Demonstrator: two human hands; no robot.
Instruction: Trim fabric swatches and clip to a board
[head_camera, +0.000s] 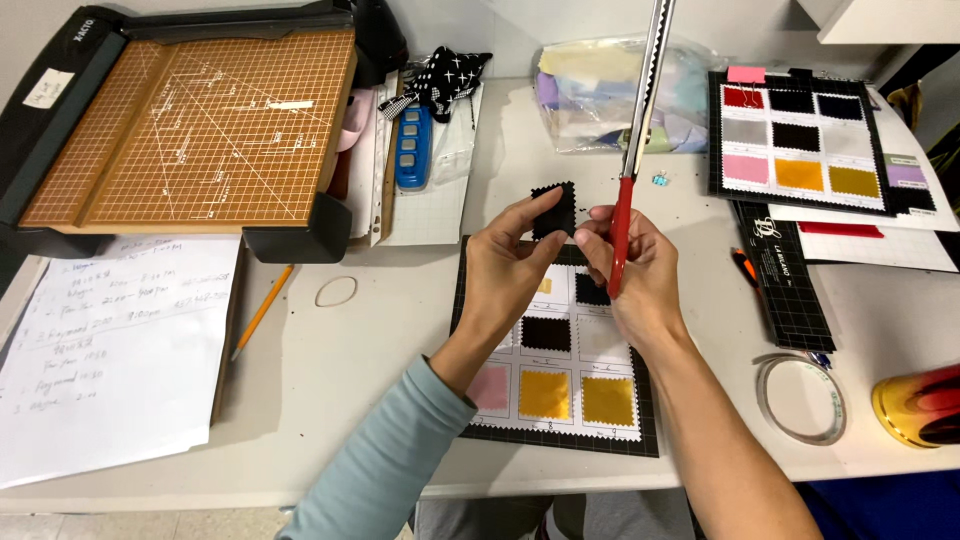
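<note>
Pinch grip on both sides: left hand (505, 262) holds a small black fabric swatch (556, 208) w/ zigzag edges between thumb and fingertips, raised above the tabletop (370, 330). Right hand (632, 265) is closed around the red handles of pinking shears (638, 120), blades pointing up and away, saw-tooth edge visible; right fingertips also sit just beside the swatch's edge.

Directly under the hands lies a black sample card (560, 380) w/ a grid of white cells. Filled so far, as far as visible: black, pink, two gold-yellow swatches, another black partly hidden by the right hand. At least one cell looks bare/pale; top rows mostly covered by hands, can't tell. Judged approx. mid-way: swatch looks cut, not yet placed on card.

A finished-looking card (800, 140) w/ red, black, grey, pink, orange, gold swatches lies at right rear. Also around: paper cutter (190, 120) at left rear, handwritten sheet (110, 340), pencil (262, 310), rubber band (336, 291), tape roll (800, 398), bag of fabric scraps (600, 95).
</note>
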